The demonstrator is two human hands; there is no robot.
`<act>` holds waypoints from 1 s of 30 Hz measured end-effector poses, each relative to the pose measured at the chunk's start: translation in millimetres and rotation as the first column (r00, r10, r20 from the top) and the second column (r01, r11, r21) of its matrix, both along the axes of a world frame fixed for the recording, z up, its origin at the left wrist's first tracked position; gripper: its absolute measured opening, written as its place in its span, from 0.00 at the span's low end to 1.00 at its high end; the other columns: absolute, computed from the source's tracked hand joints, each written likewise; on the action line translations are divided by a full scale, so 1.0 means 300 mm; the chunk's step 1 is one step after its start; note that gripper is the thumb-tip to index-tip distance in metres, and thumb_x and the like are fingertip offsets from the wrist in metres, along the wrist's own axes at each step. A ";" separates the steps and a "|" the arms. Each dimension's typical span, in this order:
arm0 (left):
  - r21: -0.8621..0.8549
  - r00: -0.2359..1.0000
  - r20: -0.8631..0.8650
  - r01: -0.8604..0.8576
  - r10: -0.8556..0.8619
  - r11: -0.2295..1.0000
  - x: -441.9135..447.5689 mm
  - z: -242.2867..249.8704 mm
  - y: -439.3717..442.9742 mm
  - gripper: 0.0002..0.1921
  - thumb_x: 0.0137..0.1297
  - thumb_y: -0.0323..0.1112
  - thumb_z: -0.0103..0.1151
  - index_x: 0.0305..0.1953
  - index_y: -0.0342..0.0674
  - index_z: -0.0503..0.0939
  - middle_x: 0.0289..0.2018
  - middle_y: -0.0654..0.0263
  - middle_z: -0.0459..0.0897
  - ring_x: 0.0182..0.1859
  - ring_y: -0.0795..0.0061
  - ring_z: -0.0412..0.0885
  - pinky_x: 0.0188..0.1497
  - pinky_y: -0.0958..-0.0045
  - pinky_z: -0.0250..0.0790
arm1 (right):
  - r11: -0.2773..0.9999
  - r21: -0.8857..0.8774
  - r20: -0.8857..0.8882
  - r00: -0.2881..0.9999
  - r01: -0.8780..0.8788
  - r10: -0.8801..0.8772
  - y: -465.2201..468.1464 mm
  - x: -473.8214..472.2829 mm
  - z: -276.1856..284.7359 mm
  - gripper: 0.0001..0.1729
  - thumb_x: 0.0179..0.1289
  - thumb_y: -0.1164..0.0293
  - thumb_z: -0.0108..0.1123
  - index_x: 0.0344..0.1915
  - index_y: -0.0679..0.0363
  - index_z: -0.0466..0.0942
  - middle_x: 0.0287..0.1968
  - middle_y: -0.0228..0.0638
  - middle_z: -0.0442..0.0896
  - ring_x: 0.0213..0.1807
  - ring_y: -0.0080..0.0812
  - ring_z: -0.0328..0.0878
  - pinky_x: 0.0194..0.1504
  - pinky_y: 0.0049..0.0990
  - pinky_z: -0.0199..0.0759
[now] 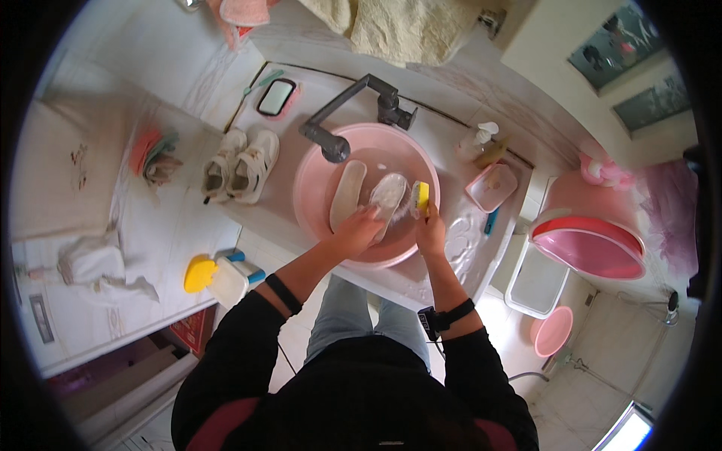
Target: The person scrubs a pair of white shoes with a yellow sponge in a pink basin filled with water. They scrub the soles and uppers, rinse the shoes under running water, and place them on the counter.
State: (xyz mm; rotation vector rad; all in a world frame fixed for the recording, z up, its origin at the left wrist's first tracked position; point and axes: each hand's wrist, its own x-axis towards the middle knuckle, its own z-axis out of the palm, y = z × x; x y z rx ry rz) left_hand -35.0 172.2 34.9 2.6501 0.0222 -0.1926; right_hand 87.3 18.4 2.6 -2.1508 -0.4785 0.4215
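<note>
A pink plastic basin (307,222) with water in it sits on the sink counter in front of me. Inside, one pale shoe insole (347,194) rests at the left. The heel part of a second insole (390,190), whitened as if with suds, is held at its near end by my left hand (361,228). Just to its right, my right hand (430,230) grips a yellow scrubbing brush (421,194). The brush's white bristles face the second insole, with a small gap seen between them. A pair of white shoes (242,166) stands left of the basin.
A dark faucet (344,107) reaches over the basin's back rim. Behind left lies a soap dish (277,97); at right are a pump bottle (476,138), a pink tray (492,187) and a blue-handled item (491,222). A pink bucket (589,220) stands farther right.
</note>
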 end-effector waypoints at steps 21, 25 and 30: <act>0.149 0.999 -0.043 0.017 -0.011 0.989 0.292 -0.535 0.234 0.22 0.60 0.39 0.44 0.58 0.51 0.69 0.65 0.63 0.58 0.68 0.58 0.51 0.68 0.49 0.36 | 0.836 -0.548 -0.104 0.994 -0.033 -0.030 0.235 -0.008 -0.352 0.15 0.56 0.67 0.56 0.36 0.69 0.75 0.36 0.55 0.79 0.39 0.50 0.78 0.42 0.42 0.72; 0.139 0.989 -0.142 0.049 -0.029 0.989 0.282 -0.451 0.289 0.22 0.56 0.34 0.47 0.55 0.46 0.70 0.64 0.64 0.58 0.69 0.64 0.50 0.69 0.49 0.35 | 0.890 -0.450 -0.239 0.970 -0.073 -0.041 0.237 -0.018 -0.347 0.14 0.52 0.70 0.56 0.37 0.69 0.76 0.37 0.54 0.79 0.40 0.50 0.78 0.43 0.41 0.72; 0.288 0.987 0.028 0.146 -0.161 0.946 0.264 -0.263 0.332 0.18 0.53 0.33 0.52 0.48 0.42 0.73 0.57 0.65 0.69 0.62 0.63 0.62 0.62 0.41 0.45 | 0.894 -0.440 -0.205 0.979 -0.087 -0.006 0.189 0.039 -0.237 0.16 0.49 0.72 0.57 0.39 0.68 0.72 0.34 0.56 0.79 0.40 0.50 0.78 0.42 0.42 0.72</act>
